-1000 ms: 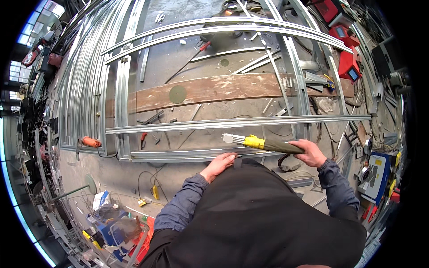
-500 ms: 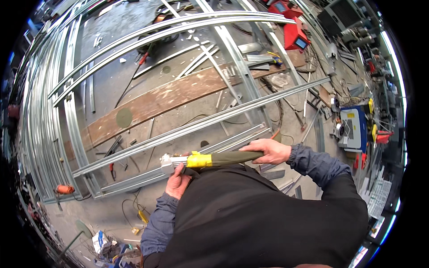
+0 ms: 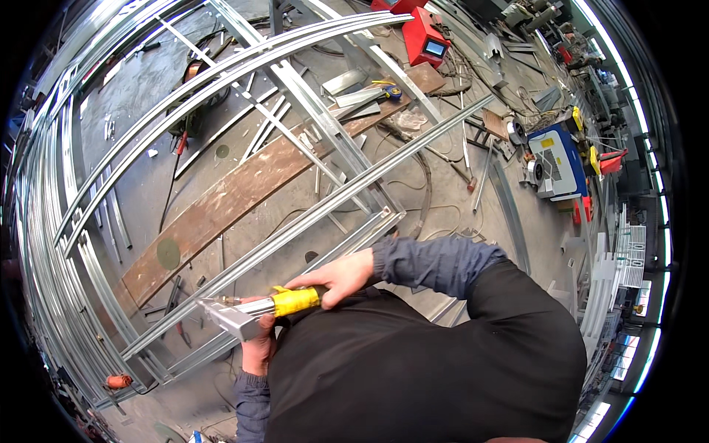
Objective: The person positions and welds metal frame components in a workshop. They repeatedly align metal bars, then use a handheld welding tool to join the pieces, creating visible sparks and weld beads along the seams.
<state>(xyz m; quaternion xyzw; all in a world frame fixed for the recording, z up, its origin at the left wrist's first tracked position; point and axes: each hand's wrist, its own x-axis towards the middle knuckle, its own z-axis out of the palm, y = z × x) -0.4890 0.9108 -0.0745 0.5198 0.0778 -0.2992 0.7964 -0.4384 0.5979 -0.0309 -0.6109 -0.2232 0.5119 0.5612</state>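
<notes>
In front of my waist I hold a tool with a grey metal head [image 3: 235, 322], a ribbed silver body and yellow tape [image 3: 294, 301] wrapped round it. My left hand [image 3: 258, 348] grips it from below, just behind the head, with the thumb on its side. My right hand [image 3: 341, 279] is closed round the dark end next to the yellow tape, its fingers reaching onto the tape. The exact kind of tool does not show. Under its head runs a galvanized steel frame [image 3: 288, 246] of long channel bars.
A brown plank [image 3: 214, 229] lies inside the frame among metal offcuts. Steel profiles [image 3: 46, 244] are stacked at the left. At the right stand a red machine with a screen [image 3: 425, 43] and a blue and white machine [image 3: 555, 164]. Cables and a hammer [image 3: 471, 183] lie between.
My right hand has slid left along the dark sleeve up to the yellow tape. The tool's head has tilted down to the left. My view has shifted, moving the surroundings leftward.
</notes>
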